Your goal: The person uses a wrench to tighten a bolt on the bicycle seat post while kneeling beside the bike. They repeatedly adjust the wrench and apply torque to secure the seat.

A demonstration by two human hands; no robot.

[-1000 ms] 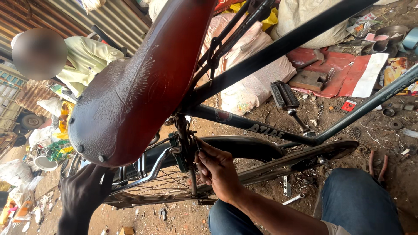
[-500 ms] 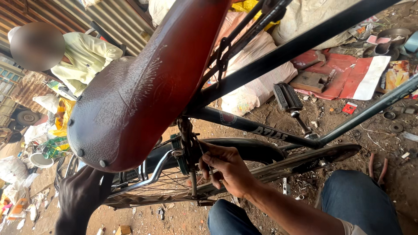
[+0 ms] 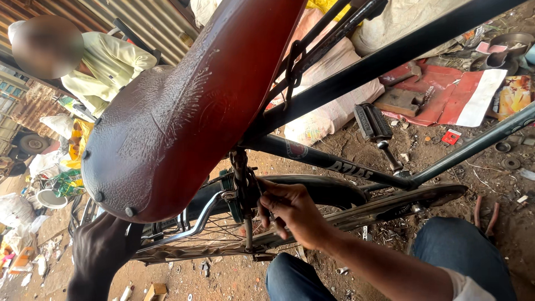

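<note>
The right hand's point(image 3: 292, 214) fingers point(image 3: 271, 196) are curled together and pinched on the dark brake part point(image 3: 245, 192) just under the saddle; whether a small tool sits inside the pinch cannot be told. That part hangs below the seat post, above the rear wheel's rim point(image 3: 200, 245), with a chromed stay point(image 3: 192, 223) just to its left.

The left hand point(image 3: 103, 251) is in shadow under the saddle's rear edge, beside the rim; its fingers are too dark to tell whether they are open or closed on anything.

The brown saddle point(image 3: 178, 111) fills the middle of the view, its riveted edge towards the camera. Dark frame tubes point(image 3: 390, 56) run from it to the upper right, and another tube runs down to the right past a black pedal point(image 3: 372, 122). The mudguard point(image 3: 329, 192) curves behind the right hand.

The person's blue-jeaned knee point(image 3: 462, 256) sits at lower right over bare dirt point(image 3: 423, 150).

On the ground at upper right lies a flat red sheet with a white panel point(image 3: 473, 97), a small red square packet point(image 3: 450, 136) near it, and a colourful printed wrapper point(image 3: 510, 95) at the edge. A white sack point(image 3: 329, 111) rests behind the frame. Another person in a pale yellow shirt point(image 3: 111, 67) sits at upper left before a corrugated wall point(image 3: 139, 17).
</note>
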